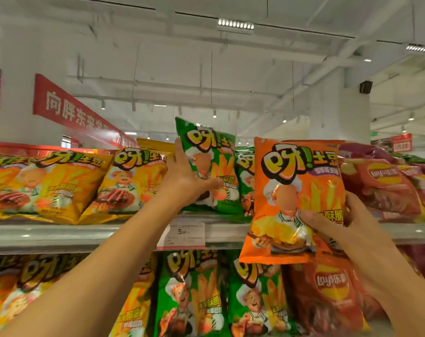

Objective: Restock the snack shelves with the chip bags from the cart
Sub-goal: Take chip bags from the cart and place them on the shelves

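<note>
Two bare forearms reach up and forward from the bottom of the view toward a supermarket snack shelf. On the left, the left hand [185, 177] has its grip closed round a green chip bag [207, 166], thumb across the front and fingers behind its left edge. That bag stands upright, long axis vertical, its base resting at the front of the top shelf [60, 233], just ahead of more green bags [244, 176] in the same row. On the right, the right hand [350, 217] holds an orange chip bag [296, 198] by its lower right side, thumb pressed across the front. This bag is also upright but hangs in front of the shelf edge, below and forward of the row, not yet on the shelf.

Yellow bags [67, 186] fill the top shelf to the left; red Lay's bags [381, 188] lie to the right. A price tag [182, 235] is fixed to the shelf edge between the arms. Green and red bags fill the shelf below.

The green bag looks nearly placed. The orange one probably needs lifting up and back into the gap between the green and red rows. The cart is out of view.
</note>
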A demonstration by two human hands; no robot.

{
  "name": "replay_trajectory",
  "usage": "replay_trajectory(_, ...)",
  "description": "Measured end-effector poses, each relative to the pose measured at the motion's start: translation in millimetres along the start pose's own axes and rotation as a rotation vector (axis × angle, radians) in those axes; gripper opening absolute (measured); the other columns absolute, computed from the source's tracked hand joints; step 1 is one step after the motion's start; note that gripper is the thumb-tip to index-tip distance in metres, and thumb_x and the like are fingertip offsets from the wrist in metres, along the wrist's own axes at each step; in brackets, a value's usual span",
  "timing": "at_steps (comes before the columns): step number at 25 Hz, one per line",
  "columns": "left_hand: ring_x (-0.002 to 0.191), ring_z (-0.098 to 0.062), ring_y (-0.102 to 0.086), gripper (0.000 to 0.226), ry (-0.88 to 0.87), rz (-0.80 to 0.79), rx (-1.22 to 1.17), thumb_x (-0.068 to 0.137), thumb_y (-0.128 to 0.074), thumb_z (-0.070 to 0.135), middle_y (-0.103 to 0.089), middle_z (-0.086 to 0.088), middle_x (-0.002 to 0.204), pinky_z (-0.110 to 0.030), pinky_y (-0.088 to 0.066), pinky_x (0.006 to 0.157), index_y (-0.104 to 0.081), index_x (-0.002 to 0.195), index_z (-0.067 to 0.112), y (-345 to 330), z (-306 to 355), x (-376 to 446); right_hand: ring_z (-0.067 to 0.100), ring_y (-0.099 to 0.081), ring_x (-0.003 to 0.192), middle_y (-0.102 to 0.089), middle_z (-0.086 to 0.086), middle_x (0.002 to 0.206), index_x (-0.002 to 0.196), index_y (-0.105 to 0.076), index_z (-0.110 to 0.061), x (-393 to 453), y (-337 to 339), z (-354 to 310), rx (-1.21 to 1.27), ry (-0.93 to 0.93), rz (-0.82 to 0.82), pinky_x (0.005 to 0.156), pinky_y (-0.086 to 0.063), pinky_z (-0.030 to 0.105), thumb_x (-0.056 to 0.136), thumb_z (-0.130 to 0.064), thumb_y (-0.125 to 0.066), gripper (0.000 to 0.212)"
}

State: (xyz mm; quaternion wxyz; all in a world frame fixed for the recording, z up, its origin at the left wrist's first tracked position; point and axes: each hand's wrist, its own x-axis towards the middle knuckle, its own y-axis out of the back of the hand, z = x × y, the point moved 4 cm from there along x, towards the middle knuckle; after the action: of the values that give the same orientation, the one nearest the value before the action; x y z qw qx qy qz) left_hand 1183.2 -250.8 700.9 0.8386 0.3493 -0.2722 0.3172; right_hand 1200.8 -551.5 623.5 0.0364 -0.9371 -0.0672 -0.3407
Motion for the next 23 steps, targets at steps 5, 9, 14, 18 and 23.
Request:
replay_trajectory(5, 0.144, -0.035, -0.038, 0.144, 0.207, -0.123, 0.068, 0.068, -0.081, 0.065, -0.024, -0.011, 0.166, -0.045, -0.036, 0.113, 0.028, 0.154, 0.028, -21.1, -31.7, 1.9, 0.012, -0.074, 0.095, -0.075, -0.015, 0.107, 0.119, -0.059, -0.044, 16.1, -8.4, 17.2, 0.011, -0.002, -0.056, 0.082, -0.06, 0.045, 0.057, -0.049, -0.087, 0.068)
replay_trajectory(9, 0.14, -0.034, -0.042, 0.143, 0.245, -0.171, 0.145, 0.066, -0.075, 0.075, -0.021, -0.007, 0.167, -0.036, -0.041, 0.097, 0.027, 0.154, 0.028, -23.0, -38.7, 7.2, 0.013, -0.076, 0.092, -0.076, -0.013, 0.106, 0.116, -0.06, -0.046, 25.6, -21.0, 21.7, 0.05, -0.004, -0.11, 0.078, -0.061, 0.046, 0.057, -0.048, -0.086, 0.065)
replay_trajectory(14, 0.148, -0.035, -0.03, 0.133, 0.242, -0.26, 0.182, 0.071, -0.069, 0.077, -0.012, -0.006, 0.169, -0.047, -0.034, 0.115, 0.019, 0.157, 0.028, -23.9, -26.8, 5.7, 0.018, -0.077, 0.087, -0.077, -0.009, 0.103, 0.114, -0.061, -0.044, 31.5, -37.1, 20.1, 0.097, -0.009, -0.139, 0.063, -0.063, 0.04, 0.055, -0.046, -0.086, 0.064)
replay_trajectory(18, 0.147, -0.027, -0.03, 0.094, -0.273, 0.131, 0.523, 0.088, -0.039, 0.077, -0.021, -0.003, 0.163, -0.051, -0.036, 0.116, 0.0, 0.16, 0.031, -12.0, -13.7, -26.6, 0.016, -0.077, 0.089, -0.077, -0.009, 0.104, 0.115, -0.061, -0.047, 32.2, -43.0, 16.6, 0.085, 0.015, -0.159, 0.07, -0.062, 0.041, 0.054, -0.052, -0.093, 0.069)
replay_trajectory(23, 0.155, -0.02, -0.002, 0.064, -0.34, -0.173, 0.752, 0.101, -0.017, 0.061, -0.002, 0.009, 0.168, -0.053, -0.008, 0.124, 0.003, 0.159, 0.043, -10.8, -37.5, -40.0, 0.017, -0.077, 0.09, -0.078, -0.007, 0.105, 0.115, -0.062, -0.05, 25.4, -72.9, 5.4, 0.083, 0.047, -0.209, 0.072, -0.061, 0.039, 0.033, -0.06, -0.091, 0.087)
